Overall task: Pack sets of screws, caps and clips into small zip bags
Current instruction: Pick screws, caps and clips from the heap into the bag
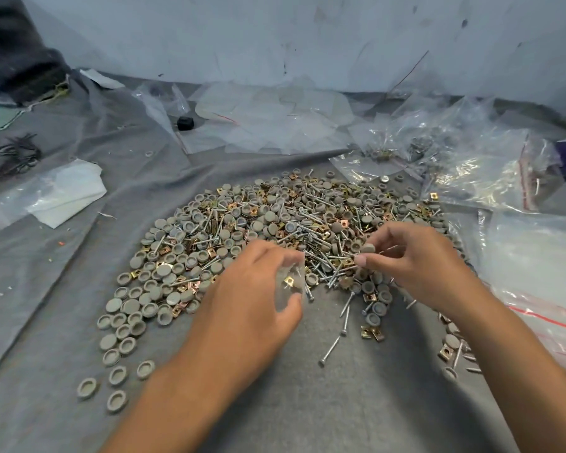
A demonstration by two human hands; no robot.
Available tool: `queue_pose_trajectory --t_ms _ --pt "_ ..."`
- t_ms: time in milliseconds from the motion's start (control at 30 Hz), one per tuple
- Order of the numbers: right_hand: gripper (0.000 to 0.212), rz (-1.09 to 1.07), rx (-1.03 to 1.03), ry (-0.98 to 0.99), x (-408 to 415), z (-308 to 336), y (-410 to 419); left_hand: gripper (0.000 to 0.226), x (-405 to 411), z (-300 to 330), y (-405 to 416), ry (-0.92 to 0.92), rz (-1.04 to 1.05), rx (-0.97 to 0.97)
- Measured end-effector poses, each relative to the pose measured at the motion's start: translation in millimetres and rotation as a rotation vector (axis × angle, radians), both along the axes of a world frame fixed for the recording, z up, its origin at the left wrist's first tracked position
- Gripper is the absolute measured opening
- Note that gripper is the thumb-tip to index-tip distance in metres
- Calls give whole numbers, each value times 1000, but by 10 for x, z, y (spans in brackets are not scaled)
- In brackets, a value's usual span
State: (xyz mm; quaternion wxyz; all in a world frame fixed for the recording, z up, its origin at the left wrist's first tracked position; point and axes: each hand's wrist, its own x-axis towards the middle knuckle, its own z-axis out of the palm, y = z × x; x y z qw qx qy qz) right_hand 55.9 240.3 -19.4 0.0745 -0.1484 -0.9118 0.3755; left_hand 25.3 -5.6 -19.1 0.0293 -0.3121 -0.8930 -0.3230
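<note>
Far left, a dark bundle (17, 57) is cut off by the frame edge; what it is cannot be told. Near it, a tangle of thin black pieces (17, 153) lies on the grey cloth (275, 403), too small to identify. A flat clear bag over white paper (51, 194) lies just right of that. No writing readable anywhere.

Left hand (252, 299): forearm comes in from the near edge, palm turned down, fingers curled, thumb and fingertips pinching a small clear bag (291, 286). Bag blurred; a brass clip (289, 281) and a screw show through it. Anything else inside cannot be made out.

Centre: the pile (275, 223) of grey caps, screws and brass clips spreads over the cloth, partly hidden behind both hands. Loose caps (118, 341) trail off the near-left side.

Right hand (415, 259): held over the pile's right part, fingers bent, thumb and forefinger pinching one grey cap (369, 248) just right of the bag's mouth, apart from it. Other fingers loosely curled.

Far centre, crumpled clear plastic sheets (275, 119) and a small black knob (185, 122). Right, large clear bags (471, 158) with red zip strips, contents blurred by glare; lower ones run out of frame.
</note>
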Motion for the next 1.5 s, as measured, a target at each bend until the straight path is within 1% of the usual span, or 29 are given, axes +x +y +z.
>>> queue_pose_trajectory --t_ms 133,300,367,400,467,533,600,667,700,767,833,867,1033,1100,1167,1200,1233,1300,1367,1400,1500 --pt "16 -74 109 67 12 -5 92 54 20 -40 57 0 -18 -9" --pt "19 11 272 -71 -21 -136 13 55 23 -35 62 1 -20 20" --pt "18 22 290 -87 -27 -137 12 56 16 -34 53 -17 -26 39" --pt "18 22 268 -70 -19 -122 22 56 12 -34 46 -27 -26 44" --pt "15 18 134 27 21 -44 -5 55 4 -37 33 -40 -23 63" --pt "13 58 -16 217 73 80 -133 53 -3 -39 32 -51 -17 83" --pt "14 185 -83 399 126 192 -358 50 -13 -35 40 -57 -20 89" --pt "17 323 -59 480 171 219 -597 44 -26 -26 48 -62 -41 93" --pt "20 360 -20 485 186 200 -678 39 -31 -24 53 -60 -54 92" --pt "23 380 124 474 193 141 -747 33 -32 -21 53 -53 -60 96" --pt "25 374 254 444 187 95 -741 38 -31 -29 47 -55 -41 100" --pt "26 368 277 428 190 83 -731 41 -28 -32 46 -56 -34 95" --pt "24 369 200 436 206 144 -651 46 -17 -24 50 -86 -35 98" --pt "16 288 178 450 208 194 -501 49 -20 -20 34 -98 -18 114" --pt "12 118 190 399 200 215 -267 50 -21 -14 14 -100 -6 109" --pt "15 46 200 313 200 205 -147 51 -20 -12 8 -98 -3 103" --pt "17 4 215 185 201 181 -43 51 -21 -10 7 -96 -2 102" --pt "26 6 282 -120 203 118 75 51 -27 -2 5 -100 -2 116" --pt "38 85 350 -341 193 65 96 51 -33 13 -3 -100 3 129" --pt "38 110 355 -386 185 58 89 52 -35 20 -7 -98 6 129" --pt "26 99 299 -384 162 76 88 52 -32 34 -18 -86 16 118"
